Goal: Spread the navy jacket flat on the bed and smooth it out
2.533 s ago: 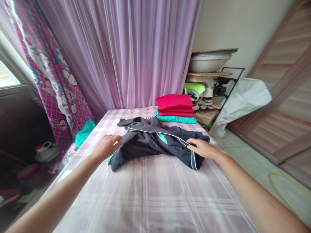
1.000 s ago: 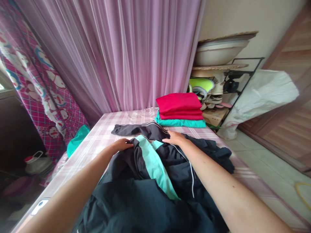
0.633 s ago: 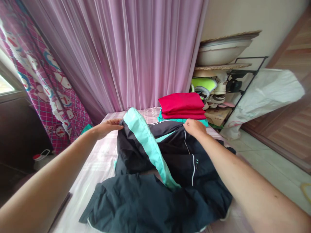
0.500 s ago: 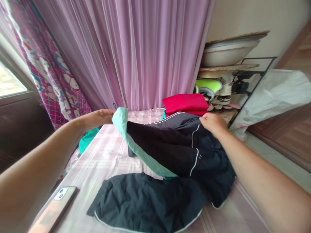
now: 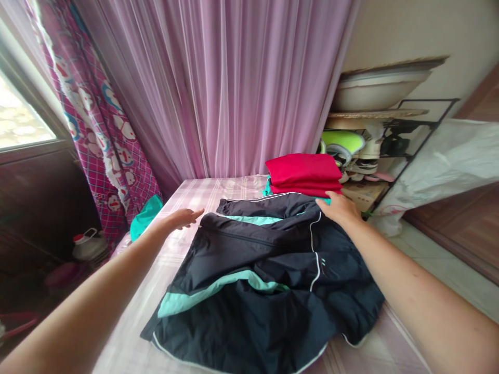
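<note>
A dark navy sports jacket [image 5: 249,259] with mint-green panels and white piping lies spread flat on the bed, on a pink plaid sheet [image 5: 125,332]. My left hand [image 5: 181,218] hovers open just off the jacket's left edge, touching nothing I can see. My right hand [image 5: 337,208] rests flat on the jacket's far right edge, close to a stack of folded red clothes [image 5: 303,171]. Teal cloth shows under that stack. The jacket's lower hem runs out of view at the bottom.
A crumpled teal cloth [image 5: 145,218] lies at the bed's left edge, below a pink patterned curtain [image 5: 97,145]. Sheer lilac curtains [image 5: 218,88] hang behind the bed. On the right stand a rack with shoes [image 5: 351,156], a white basin [image 5: 378,91] and a white sack [image 5: 440,166].
The raised jacket has dropped flat onto the bed. My left hand has let go of the mint edge and moved clear of it. My right hand has lowered onto the far edge.
</note>
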`<action>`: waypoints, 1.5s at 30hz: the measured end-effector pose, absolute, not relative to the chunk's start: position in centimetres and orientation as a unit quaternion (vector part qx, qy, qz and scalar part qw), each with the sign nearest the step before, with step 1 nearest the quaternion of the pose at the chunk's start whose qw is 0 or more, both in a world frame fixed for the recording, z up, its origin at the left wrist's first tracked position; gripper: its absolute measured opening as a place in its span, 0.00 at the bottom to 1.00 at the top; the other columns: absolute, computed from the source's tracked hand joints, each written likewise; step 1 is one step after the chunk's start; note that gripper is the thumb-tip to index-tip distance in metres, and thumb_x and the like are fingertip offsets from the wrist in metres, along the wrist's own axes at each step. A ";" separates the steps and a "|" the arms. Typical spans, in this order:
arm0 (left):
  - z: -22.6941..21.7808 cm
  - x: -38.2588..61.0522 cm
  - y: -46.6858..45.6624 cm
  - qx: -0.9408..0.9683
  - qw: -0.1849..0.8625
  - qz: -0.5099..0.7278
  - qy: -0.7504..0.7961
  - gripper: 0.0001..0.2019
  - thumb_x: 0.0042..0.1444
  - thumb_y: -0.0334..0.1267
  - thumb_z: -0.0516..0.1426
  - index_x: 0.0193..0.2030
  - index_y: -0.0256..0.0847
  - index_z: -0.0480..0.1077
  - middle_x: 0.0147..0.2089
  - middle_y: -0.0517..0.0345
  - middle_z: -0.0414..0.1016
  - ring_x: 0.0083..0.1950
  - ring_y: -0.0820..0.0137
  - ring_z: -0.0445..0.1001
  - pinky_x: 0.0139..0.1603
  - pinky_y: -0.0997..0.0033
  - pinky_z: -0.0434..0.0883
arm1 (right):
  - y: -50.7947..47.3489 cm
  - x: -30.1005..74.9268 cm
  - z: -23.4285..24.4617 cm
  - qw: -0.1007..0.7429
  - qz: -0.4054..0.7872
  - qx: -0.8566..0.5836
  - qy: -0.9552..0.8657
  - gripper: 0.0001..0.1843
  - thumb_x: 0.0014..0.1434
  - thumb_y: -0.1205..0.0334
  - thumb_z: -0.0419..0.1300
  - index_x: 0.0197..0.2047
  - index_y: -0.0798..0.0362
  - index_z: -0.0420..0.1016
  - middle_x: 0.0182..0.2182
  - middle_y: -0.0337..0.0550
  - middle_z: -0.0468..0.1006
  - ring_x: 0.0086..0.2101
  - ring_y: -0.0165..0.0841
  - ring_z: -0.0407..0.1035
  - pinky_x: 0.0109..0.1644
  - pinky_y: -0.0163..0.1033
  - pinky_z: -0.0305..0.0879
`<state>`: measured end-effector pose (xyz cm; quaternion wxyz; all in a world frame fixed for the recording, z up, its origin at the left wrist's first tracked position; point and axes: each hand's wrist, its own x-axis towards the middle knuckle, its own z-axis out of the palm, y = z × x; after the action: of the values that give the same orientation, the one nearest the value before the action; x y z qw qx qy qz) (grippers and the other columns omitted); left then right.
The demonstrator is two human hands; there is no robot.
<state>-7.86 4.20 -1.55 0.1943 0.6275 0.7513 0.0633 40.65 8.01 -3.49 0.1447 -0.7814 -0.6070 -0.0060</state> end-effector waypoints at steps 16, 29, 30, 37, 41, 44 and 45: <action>-5.6 -4.6 3.8 0.468 0.601 0.174 0.624 0.35 0.31 0.53 0.72 0.48 0.44 0.74 0.41 0.56 0.82 0.40 0.62 0.79 0.33 0.71 0.72 | 9.6 38.8 -3.4 -0.002 0.109 -0.711 -0.695 0.18 0.54 0.58 0.59 0.46 0.52 0.81 0.43 0.49 0.82 0.40 0.42 0.76 0.37 0.37 0.65; -0.1 -5.6 4.3 0.497 0.441 0.487 0.567 0.20 0.41 0.46 0.71 0.32 0.39 0.69 0.27 0.66 0.70 0.29 0.77 0.70 0.34 0.75 0.68 | 8.5 38.9 -1.1 0.459 0.088 -0.641 -0.608 0.23 0.57 0.53 0.56 0.53 0.51 0.77 0.43 0.46 0.82 0.45 0.44 0.75 0.50 0.45 0.70; 1.5 -6.4 5.0 0.491 0.386 0.517 0.585 0.17 0.46 0.45 0.69 0.34 0.39 0.69 0.27 0.66 0.69 0.28 0.78 0.69 0.35 0.75 0.68 | 9.1 38.2 -0.8 0.470 0.080 -0.630 -0.613 0.25 0.58 0.52 0.56 0.57 0.50 0.74 0.47 0.47 0.81 0.48 0.45 0.74 0.54 0.47 0.69; 3.1 -9.1 8.0 0.463 0.278 0.481 0.691 0.43 0.48 0.35 0.67 0.70 0.40 0.53 0.55 0.47 0.75 0.51 0.62 0.75 0.48 0.63 0.70 | 10.8 34.8 -2.4 0.325 0.062 -0.639 -0.695 0.45 0.56 0.54 0.60 0.72 0.60 0.52 0.71 0.62 0.51 0.69 0.48 0.47 0.68 0.51 0.56; -4.5 -10.2 4.4 0.523 0.252 0.299 0.757 0.43 0.46 0.43 0.65 0.69 0.39 0.58 0.67 0.40 0.66 0.63 0.50 0.68 0.56 0.58 0.70 | 8.1 38.5 -6.0 0.210 0.043 -0.680 -0.701 0.36 0.59 0.53 0.57 0.68 0.56 0.62 0.68 0.60 0.59 0.66 0.48 0.56 0.67 0.49 0.57; -9.6 -11.1 -0.2 0.589 0.217 0.226 0.745 0.35 0.50 0.53 0.59 0.64 0.40 0.65 0.66 0.45 0.68 0.66 0.51 0.67 0.63 0.57 0.66 | 4.7 43.0 -8.7 0.134 0.038 -0.747 -0.650 0.33 0.61 0.52 0.55 0.66 0.57 0.65 0.63 0.61 0.67 0.62 0.49 0.62 0.63 0.50 0.62; -10.9 -11.3 -1.6 0.602 0.203 0.211 0.743 0.34 0.50 0.54 0.57 0.63 0.41 0.66 0.66 0.46 0.68 0.65 0.52 0.67 0.64 0.58 0.65 | 3.6 44.2 -9.5 0.116 0.051 -0.767 -0.629 0.32 0.61 0.50 0.55 0.65 0.57 0.66 0.61 0.61 0.70 0.60 0.49 0.65 0.61 0.51 0.64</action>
<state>-11.34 -1.63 -10.87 0.2031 0.6019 0.7428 0.2113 44.21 3.55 -9.46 0.1161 -0.7666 -0.6294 0.0514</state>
